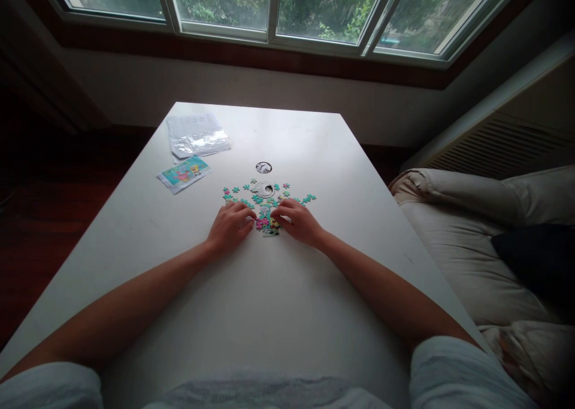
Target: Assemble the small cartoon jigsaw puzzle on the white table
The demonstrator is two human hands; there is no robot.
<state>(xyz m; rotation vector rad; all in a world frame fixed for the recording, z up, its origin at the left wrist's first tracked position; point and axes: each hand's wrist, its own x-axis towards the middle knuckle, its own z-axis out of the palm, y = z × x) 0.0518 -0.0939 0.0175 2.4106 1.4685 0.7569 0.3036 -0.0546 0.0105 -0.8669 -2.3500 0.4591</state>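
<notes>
I had the left hand (230, 226) and right hand (300, 221) curled at the puzzle (265, 223) between; from my end I couldn't tell whether either pinched anything. Loose pieces (308, 199) lay beyond.

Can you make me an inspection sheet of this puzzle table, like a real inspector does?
Surface: white table with a round hole.
Puzzle: joined pieces between the hands; loose pieces scattered beyond.
Clutter: plastic bag, picture card, round cover among the pieces.
Hands: left hand and right hand at opposite sides of the joined pieces; grip unclear.
Cables: nothing seen.
Surroundings: window ahead, cream sofa at right.
</notes>
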